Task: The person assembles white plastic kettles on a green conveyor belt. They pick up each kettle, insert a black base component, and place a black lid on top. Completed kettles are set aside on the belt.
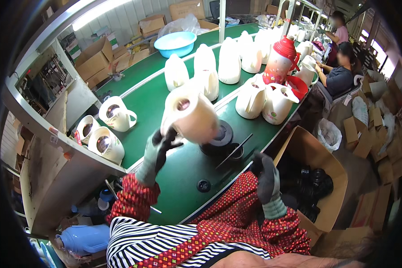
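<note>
My left hand, in a grey-green glove with dark fingers, grips a white thermos jug at its handle side. The jug is tilted above the green belt, slightly blurred, its round mouth showing. Below and behind it is a black round stand, partly hidden by the jug. A thin dark rod leans across a small black cup-shaped piece beside the stand. Closer to me lies a black round cap. Over the belt's right edge, my gloved right hand has its fingers loosely bent and apart, with nothing visible in them.
Three white jugs stand at the left; several more line the far belt. A red flask and two jugs are at right. A carton of black parts is beside me. Two people sit farther along.
</note>
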Tool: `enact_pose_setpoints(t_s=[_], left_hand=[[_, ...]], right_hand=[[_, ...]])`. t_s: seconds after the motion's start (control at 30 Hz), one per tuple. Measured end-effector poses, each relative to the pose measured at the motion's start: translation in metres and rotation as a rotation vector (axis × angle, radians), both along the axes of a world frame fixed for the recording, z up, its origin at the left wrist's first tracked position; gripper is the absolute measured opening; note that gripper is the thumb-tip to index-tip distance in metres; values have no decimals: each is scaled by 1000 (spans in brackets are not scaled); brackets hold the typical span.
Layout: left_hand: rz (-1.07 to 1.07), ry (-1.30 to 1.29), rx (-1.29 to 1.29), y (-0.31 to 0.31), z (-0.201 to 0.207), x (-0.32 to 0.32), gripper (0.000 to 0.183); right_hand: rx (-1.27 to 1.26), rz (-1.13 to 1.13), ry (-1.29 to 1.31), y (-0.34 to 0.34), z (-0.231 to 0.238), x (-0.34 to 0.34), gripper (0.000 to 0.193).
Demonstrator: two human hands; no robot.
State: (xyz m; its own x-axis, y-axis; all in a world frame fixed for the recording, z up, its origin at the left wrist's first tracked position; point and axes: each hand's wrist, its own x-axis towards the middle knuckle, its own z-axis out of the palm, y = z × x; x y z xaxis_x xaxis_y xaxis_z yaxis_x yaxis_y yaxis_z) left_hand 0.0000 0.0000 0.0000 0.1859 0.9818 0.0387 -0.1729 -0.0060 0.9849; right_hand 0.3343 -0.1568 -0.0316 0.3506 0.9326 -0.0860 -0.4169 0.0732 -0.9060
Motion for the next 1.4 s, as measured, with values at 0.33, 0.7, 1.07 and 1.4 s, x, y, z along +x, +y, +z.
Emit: enact_pose_setpoints(t_s=[0.33,0.7,1.07,1.4], left_hand=[[372,178,-120,213,-123,5,48],[1092,1423,182,215,-98,-184,101],[753,1461,91,179,-79,-187,68],[49,1089,816,-67,36,-23,59]], right_hand=[[-247,38,40,-26,-49,8,46],[-266,125,63,-35,-67,21,57],[-184,259,-137,-7,-24,-18,38],[-408,566,-212,82,81,-99,96]])
